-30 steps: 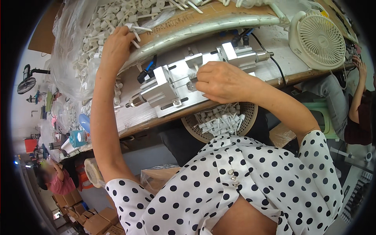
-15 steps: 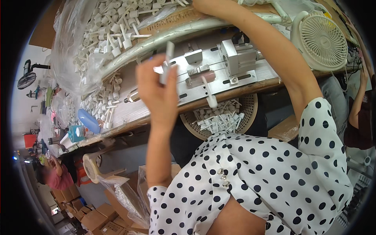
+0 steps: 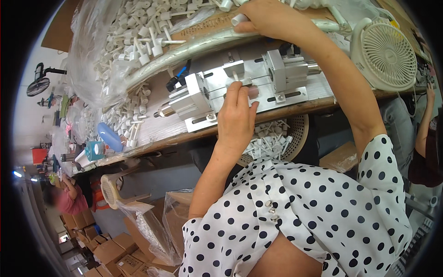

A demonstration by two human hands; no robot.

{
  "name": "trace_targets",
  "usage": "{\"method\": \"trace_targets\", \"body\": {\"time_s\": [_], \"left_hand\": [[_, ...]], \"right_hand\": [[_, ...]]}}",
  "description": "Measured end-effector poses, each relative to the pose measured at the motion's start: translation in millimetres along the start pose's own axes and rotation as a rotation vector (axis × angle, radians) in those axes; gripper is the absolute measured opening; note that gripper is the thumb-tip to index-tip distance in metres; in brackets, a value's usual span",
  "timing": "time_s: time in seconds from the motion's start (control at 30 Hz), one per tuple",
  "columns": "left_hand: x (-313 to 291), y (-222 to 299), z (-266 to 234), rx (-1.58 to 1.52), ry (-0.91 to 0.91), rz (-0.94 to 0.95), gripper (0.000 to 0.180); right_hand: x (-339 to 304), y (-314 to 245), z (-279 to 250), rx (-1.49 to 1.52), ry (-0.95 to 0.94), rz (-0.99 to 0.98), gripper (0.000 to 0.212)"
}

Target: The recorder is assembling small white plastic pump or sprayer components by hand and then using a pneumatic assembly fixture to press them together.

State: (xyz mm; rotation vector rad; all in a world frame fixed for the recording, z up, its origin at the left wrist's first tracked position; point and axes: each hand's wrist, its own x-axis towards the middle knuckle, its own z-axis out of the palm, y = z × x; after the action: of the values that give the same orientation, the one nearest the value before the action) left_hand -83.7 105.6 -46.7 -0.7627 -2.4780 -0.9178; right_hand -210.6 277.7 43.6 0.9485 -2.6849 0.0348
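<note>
Blk-dotted wht top (image 3: 304, 207) w/ short slvs (image 3: 387, 161) & shiny btns (image 3: 272, 211) in front.

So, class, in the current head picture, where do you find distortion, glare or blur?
Head view: the corners fall to black and the table edge curves; head view: a light near the left rim flares white; head view: the left hand and right hand look fairly sharp, while the head of the person in pink is smeared.

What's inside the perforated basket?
White stemmed plastic parts lie piled in the basket; the left hand, shirt and bench edge cover the rest, which cannot be seen.
</note>
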Motion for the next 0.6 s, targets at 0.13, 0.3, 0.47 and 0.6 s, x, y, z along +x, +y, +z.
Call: {"method": "trace_targets", "body": {"time_s": [0.13,0.3,0.47,0.6], "left_hand": [[12.0,0.9,-18.0,-0.039,-0.142,0.004,0.036],[82.5,-54.0,-69.5,0.04,0.147,0.105,0.016],[135.8,-128.2,-96.6,0.655,-0.029,0.222,0.013],[146.8,-127.8,-91.3,0.693,-0.101,0.291,0.015]], "right_hand": [[-9.8,-9.7,1.7,0.205,0.205,0.257,0.021],[-69.1,-38.4,1.9,0.439,0.385,-0.057,0.018],[-91.0,-86.1,28.4,0.55,0.259,-0.167,0.019],[-82.6,-89.9,47.6,0.421,0.25,-0.21,0.021]]}}
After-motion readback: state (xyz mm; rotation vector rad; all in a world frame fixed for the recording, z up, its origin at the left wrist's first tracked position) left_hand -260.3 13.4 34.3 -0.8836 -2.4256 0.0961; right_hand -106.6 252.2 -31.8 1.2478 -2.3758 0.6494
